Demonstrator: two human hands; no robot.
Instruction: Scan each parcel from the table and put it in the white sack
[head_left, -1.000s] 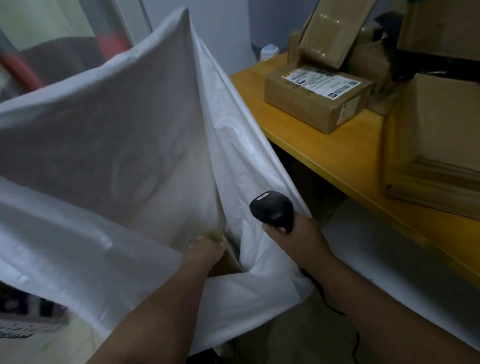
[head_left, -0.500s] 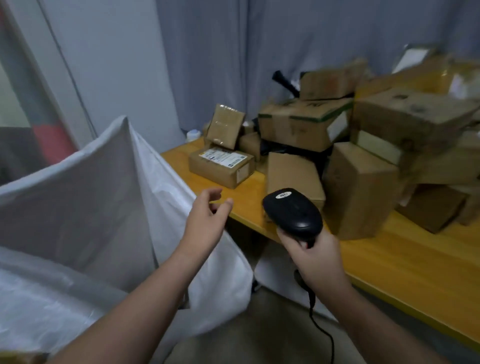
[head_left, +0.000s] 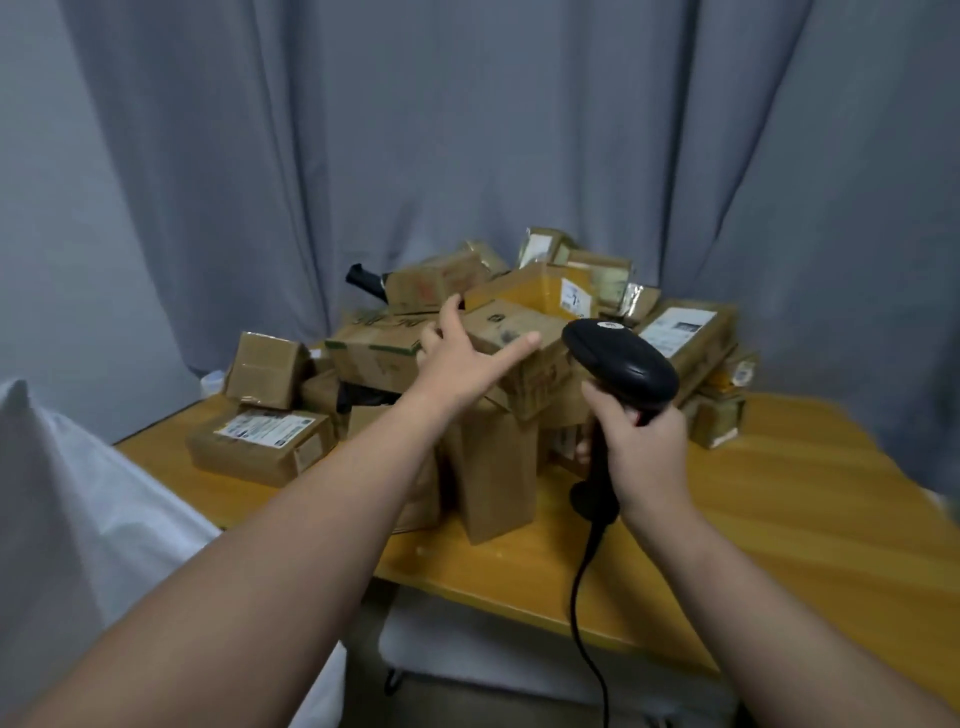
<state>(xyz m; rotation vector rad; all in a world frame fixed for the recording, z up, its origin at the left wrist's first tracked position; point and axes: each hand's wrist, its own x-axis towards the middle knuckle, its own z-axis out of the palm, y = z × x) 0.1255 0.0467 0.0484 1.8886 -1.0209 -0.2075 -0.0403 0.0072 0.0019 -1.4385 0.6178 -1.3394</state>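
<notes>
Head: right grip (head_left: 647, 452) holds scanner (head_left: 621, 358); left grip (head_left: 457, 364) splayed.

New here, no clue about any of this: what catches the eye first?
A heap of brown parcels sits on the yellow table against a grey curtain. The left hand stretches open toward its top while the right hand grips a black corded scanner. A white sack edges in at lower left.
</notes>
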